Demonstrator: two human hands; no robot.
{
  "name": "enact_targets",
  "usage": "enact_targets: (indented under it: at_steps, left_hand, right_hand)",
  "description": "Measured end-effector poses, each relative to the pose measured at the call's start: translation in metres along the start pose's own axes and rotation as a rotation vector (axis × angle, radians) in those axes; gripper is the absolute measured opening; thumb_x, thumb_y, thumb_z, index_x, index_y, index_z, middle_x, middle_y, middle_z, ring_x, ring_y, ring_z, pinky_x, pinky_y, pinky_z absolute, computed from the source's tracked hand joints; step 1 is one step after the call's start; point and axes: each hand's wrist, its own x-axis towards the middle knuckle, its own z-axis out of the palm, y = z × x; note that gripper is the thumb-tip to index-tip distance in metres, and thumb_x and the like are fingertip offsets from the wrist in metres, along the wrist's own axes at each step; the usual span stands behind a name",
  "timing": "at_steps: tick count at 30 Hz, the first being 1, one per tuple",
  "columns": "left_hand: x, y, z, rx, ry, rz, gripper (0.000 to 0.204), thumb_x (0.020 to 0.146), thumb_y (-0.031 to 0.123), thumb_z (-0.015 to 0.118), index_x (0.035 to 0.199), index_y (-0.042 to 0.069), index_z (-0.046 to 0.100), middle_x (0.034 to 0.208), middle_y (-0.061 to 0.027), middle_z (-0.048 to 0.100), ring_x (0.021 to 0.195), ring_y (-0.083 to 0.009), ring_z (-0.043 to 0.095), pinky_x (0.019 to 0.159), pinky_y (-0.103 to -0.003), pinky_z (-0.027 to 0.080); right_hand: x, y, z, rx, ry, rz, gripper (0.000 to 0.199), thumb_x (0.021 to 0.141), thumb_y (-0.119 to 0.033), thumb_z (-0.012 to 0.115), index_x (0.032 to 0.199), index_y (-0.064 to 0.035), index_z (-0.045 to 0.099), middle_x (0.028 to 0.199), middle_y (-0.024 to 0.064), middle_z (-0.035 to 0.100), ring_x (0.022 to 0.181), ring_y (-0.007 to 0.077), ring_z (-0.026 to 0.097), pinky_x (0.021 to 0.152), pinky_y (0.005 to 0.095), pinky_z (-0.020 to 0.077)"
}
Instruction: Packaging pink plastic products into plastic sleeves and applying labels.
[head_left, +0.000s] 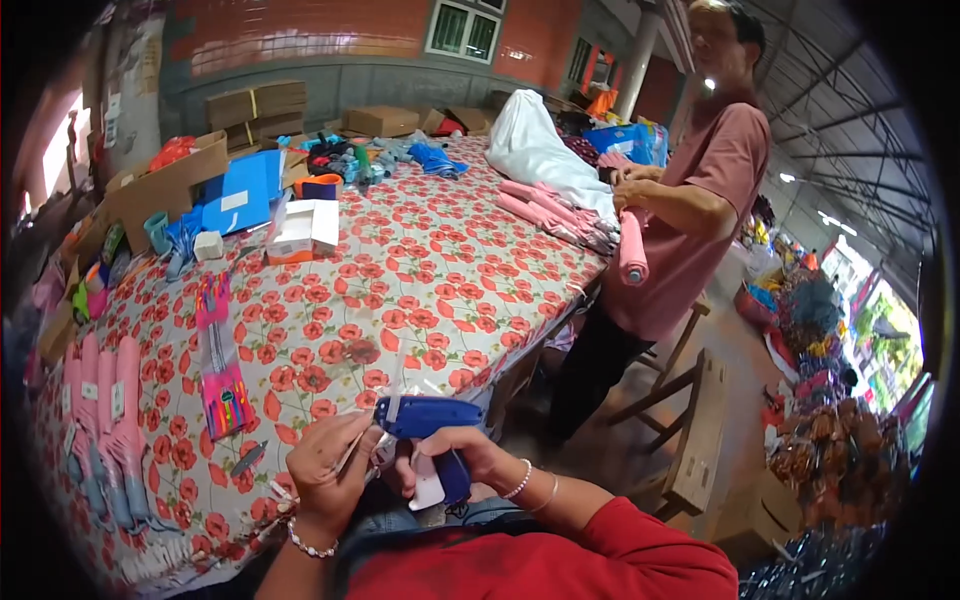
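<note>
A blue tagging gun (430,415) is gripped in my right hand (460,455), held just off the table's near edge. A pale, clear strip (395,395) stands up from the gun's left end. My left hand (330,465) is closed beside that end, thumb and fingers pinched; what they hold, if anything, is too small to make out. A white piece (428,485) shows against the gun's blue handle. Pink folded umbrellas (105,400) lie at the far left, and a small dark cutter-like tool (248,459) rests left of my left hand.
The table wears a poppy-print cloth (400,270). On it are a colourful flat pack (222,355), an open white box (303,232) and a blue folder (240,195). Across the right corner a co-worker (690,200) handles pink umbrellas (633,245); a wooden bench (695,435) stands nearby.
</note>
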Motion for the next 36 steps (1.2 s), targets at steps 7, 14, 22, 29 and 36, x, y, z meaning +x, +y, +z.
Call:
enact_targets:
  at_steps: [7, 14, 22, 29, 36]
  left_hand:
    - [0.043, -0.010, -0.020, -0.168, -0.124, -0.118, 0.021, 0.085, 0.009, 0.057, 0.105, 0.003, 0.061, 0.072, -0.0016, 0.055, 0.060, -0.0123, 0.046, 0.061, -0.024, 0.043]
    - [-0.040, -0.151, 0.016, 0.255, -0.204, 0.118, 0.026, 0.080, 0.014, 0.051, 0.104, 0.006, 0.059, 0.098, -0.0113, 0.059, 0.092, -0.0313, 0.052, 0.088, -0.041, 0.038]
    - [-0.003, -0.128, -0.025, 0.085, 0.047, -0.260, 0.023, 0.088, 0.022, 0.049, 0.096, 0.006, 0.064, 0.069, -0.0020, 0.054, 0.055, -0.0120, 0.045, 0.052, -0.027, 0.039]
    - [0.034, -0.208, -0.169, 0.886, -0.015, -0.610, 0.061, 0.064, 0.061, 0.067, 0.086, 0.004, 0.065, 0.078, -0.0161, 0.061, 0.074, -0.0316, 0.059, 0.068, -0.042, 0.050]
    - [0.079, -0.252, -0.135, 1.027, -0.048, -0.864, 0.061, 0.059, 0.056, 0.070, 0.092, 0.005, 0.068, 0.095, -0.0183, 0.059, 0.082, -0.0345, 0.057, 0.069, -0.047, 0.047]
  right_hand:
    - [-0.002, -0.021, -0.013, -0.240, 0.180, -0.205, 0.019, 0.083, -0.019, 0.045, 0.089, -0.0024, 0.054, 0.089, 0.0148, 0.061, 0.087, 0.0236, 0.058, 0.084, 0.0294, 0.0428]
    - [-0.016, 0.001, 0.014, -0.025, 0.276, -0.169, 0.018, 0.078, -0.015, 0.042, 0.090, -0.0046, 0.051, 0.089, 0.0220, 0.058, 0.085, 0.0339, 0.057, 0.086, 0.0396, 0.0433]
    - [-0.049, 0.029, 0.011, -0.221, 0.465, -0.154, 0.023, 0.080, -0.014, 0.043, 0.091, 0.0016, 0.056, 0.088, 0.0209, 0.059, 0.082, 0.0307, 0.058, 0.086, 0.0382, 0.0449]
    - [-0.065, 0.033, 0.001, -0.275, 0.694, -0.201, 0.027, 0.080, -0.014, 0.043, 0.099, 0.0032, 0.052, 0.086, 0.0188, 0.058, 0.082, 0.0288, 0.057, 0.085, 0.0378, 0.0453]
    - [-0.046, 0.035, -0.001, -0.324, 0.755, -0.230, 0.027, 0.078, -0.014, 0.045, 0.099, 0.0029, 0.053, 0.084, 0.0164, 0.058, 0.080, 0.0275, 0.057, 0.081, 0.0368, 0.0463]
